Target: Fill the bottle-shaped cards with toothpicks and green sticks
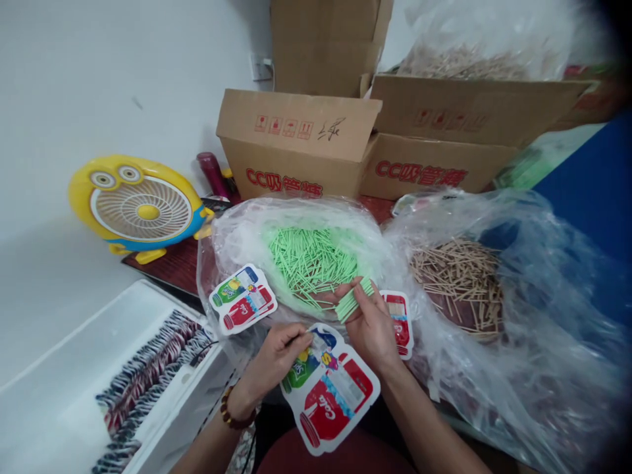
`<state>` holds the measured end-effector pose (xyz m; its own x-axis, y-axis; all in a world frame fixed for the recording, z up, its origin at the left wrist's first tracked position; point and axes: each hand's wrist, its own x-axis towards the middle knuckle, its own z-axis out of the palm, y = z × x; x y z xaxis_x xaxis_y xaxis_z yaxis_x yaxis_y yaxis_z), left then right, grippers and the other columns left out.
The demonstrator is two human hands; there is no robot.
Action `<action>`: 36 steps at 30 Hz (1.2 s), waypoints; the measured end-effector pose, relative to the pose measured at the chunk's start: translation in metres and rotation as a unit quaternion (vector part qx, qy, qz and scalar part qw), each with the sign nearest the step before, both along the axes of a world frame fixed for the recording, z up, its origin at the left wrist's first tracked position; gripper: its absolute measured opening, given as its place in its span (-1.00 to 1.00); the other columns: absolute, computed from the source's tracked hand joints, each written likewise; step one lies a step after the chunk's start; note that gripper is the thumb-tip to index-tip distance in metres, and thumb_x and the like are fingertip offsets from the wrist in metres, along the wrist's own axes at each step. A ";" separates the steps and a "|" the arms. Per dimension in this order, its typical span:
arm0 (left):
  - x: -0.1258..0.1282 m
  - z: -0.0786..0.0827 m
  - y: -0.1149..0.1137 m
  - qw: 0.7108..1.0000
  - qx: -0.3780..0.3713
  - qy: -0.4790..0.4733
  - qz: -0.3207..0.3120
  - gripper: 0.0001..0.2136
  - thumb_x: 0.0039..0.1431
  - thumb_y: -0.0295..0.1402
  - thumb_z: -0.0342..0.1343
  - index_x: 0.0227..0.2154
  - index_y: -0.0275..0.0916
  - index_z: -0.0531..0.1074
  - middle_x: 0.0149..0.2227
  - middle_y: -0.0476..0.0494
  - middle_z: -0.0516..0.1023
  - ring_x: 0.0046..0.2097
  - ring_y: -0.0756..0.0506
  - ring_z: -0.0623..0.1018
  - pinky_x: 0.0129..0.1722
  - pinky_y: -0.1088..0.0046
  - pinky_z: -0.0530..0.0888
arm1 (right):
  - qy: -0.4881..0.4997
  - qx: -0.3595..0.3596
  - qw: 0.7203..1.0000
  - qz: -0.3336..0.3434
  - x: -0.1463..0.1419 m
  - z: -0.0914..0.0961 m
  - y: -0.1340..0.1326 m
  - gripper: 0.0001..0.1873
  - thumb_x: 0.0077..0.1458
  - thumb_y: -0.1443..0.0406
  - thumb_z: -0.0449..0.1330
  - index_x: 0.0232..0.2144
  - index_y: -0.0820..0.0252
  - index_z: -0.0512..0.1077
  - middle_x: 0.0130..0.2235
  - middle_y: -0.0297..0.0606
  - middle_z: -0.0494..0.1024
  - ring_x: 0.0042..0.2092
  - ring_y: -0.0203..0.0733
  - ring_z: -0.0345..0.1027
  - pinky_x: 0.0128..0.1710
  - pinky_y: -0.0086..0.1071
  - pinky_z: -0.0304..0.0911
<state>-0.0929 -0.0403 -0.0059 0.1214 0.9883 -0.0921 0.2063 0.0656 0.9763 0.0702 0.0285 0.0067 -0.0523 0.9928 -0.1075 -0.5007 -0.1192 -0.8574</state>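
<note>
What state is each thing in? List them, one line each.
Left hand: closed on the held pouch
Held pouch: tilted, open or sealed unclear
Right hand: closed around a green bundle
Green bundle: sticks gathered side by side
Loose green sticks: jumbled
Brown sticks: jumbled
Left carton: flap raised
Right carton: flap raised
White box: open, holding rows of packs
Fan: standing, spinning unclear

Your light is soft and rather dim; the clear plastic (533, 395) at four o'clock shines palely, your two o'clock corner is dark and blurred.
</note>
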 end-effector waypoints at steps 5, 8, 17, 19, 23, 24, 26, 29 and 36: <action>0.001 -0.005 -0.001 1.000 0.021 0.012 -0.020 -0.68 0.23 -0.23 0.01 -0.61 -0.24 0.24 -0.56 0.05 0.16 -0.48 0.02 0.19 -0.47 0.50 0.18 | 0.038 0.000 0.999 0.003 -0.006 0.013 -0.010 -0.76 0.06 0.14 0.18 -0.22 0.02 0.29 -0.34 -0.37 0.54 -0.18 -0.12 0.50 -0.12 -0.19 0.40; 0.005 -0.008 -0.001 1.000 0.002 -0.012 -0.007 -0.67 0.22 -0.19 0.01 -0.61 -0.24 0.24 -0.57 0.05 0.16 -0.49 0.02 0.17 -0.49 0.50 0.16 | 0.053 -0.015 0.998 0.009 -0.011 0.015 -0.019 -0.73 0.07 0.12 0.16 -0.18 0.00 0.26 -0.36 -0.37 0.55 -0.16 -0.08 0.51 -0.14 -0.16 0.41; 0.011 -0.014 0.001 0.996 -0.041 -0.078 0.023 -0.69 0.19 -0.13 0.05 -0.53 -0.25 0.38 -0.58 0.06 0.24 -0.51 0.03 0.19 -0.51 0.51 0.18 | -0.046 -0.110 0.993 0.009 0.001 0.004 -0.034 -0.67 0.01 0.13 0.24 -0.15 -0.02 0.36 -0.20 -0.28 0.61 -0.14 -0.05 0.49 -0.10 -0.18 0.39; 0.010 -0.014 0.004 0.995 -0.050 -0.089 0.023 -0.70 0.16 -0.12 0.08 -0.48 -0.26 0.43 -0.55 0.04 0.31 -0.50 0.02 0.25 -0.50 0.52 0.22 | -0.041 -0.091 0.994 0.041 0.003 0.004 -0.035 -0.79 0.03 0.12 0.21 -0.24 -0.01 0.39 -0.16 -0.30 0.60 -0.12 -0.07 0.49 -0.10 -0.19 0.39; 0.006 -0.014 0.010 0.988 -0.090 -0.124 0.016 -0.70 0.08 -0.08 0.15 -0.41 -0.27 0.48 -0.51 0.00 0.42 -0.48 0.00 0.34 -0.47 0.51 0.29 | -0.007 -0.040 0.984 0.175 0.004 0.005 -0.029 -0.84 0.02 0.18 0.25 -0.34 0.07 0.40 -0.03 -0.27 0.54 -0.05 -0.06 0.46 -0.06 -0.17 0.37; 0.005 -0.014 0.011 0.986 -0.099 -0.133 0.014 -0.69 0.07 -0.08 0.17 -0.40 -0.28 0.49 -0.50 0.00 0.43 -0.48 0.00 0.35 -0.47 0.51 0.29 | -0.002 -0.023 0.979 0.203 0.005 0.006 -0.026 -0.83 0.00 0.22 0.27 -0.32 0.08 0.40 0.02 -0.27 0.51 0.01 -0.05 0.42 -0.01 -0.16 0.33; 0.004 -0.017 0.013 0.981 -0.111 -0.157 0.013 -0.69 0.06 -0.09 0.18 -0.38 -0.28 0.48 -0.49 0.00 0.44 -0.48 0.01 0.35 -0.47 0.51 0.29 | 0.003 0.012 0.974 0.225 0.009 0.009 -0.019 -0.76 0.03 0.25 0.26 -0.20 0.04 0.40 0.09 -0.27 0.46 0.11 -0.06 0.33 0.09 -0.13 0.24; 0.003 -0.021 0.017 0.976 -0.104 -0.191 0.022 -0.71 0.08 -0.12 0.18 -0.37 -0.29 0.47 -0.48 0.01 0.43 -0.48 0.04 0.34 -0.45 0.53 0.29 | -0.056 0.063 0.968 0.235 0.017 0.015 -0.012 -0.68 0.17 0.19 0.12 0.00 -0.03 0.35 0.16 -0.27 0.39 0.18 -0.09 0.24 0.18 -0.08 0.12; -0.001 -0.021 0.023 0.973 -0.100 -0.204 0.044 -0.67 0.06 -0.09 0.19 -0.46 -0.31 0.44 -0.58 0.07 0.33 -0.56 0.09 0.24 -0.55 0.58 0.19 | -0.388 0.205 0.826 0.352 0.030 0.026 0.000 -0.33 0.11 0.16 0.20 0.25 -0.12 0.11 0.29 -0.34 0.13 0.31 -0.05 -0.03 0.29 -0.06 -0.11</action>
<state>-0.0938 -0.0176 -0.0272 0.1037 0.9639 -0.2453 -0.2102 0.2623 0.9418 0.1004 0.0280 0.0330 -0.7064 0.7066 -0.0424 0.2895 0.2337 -0.9282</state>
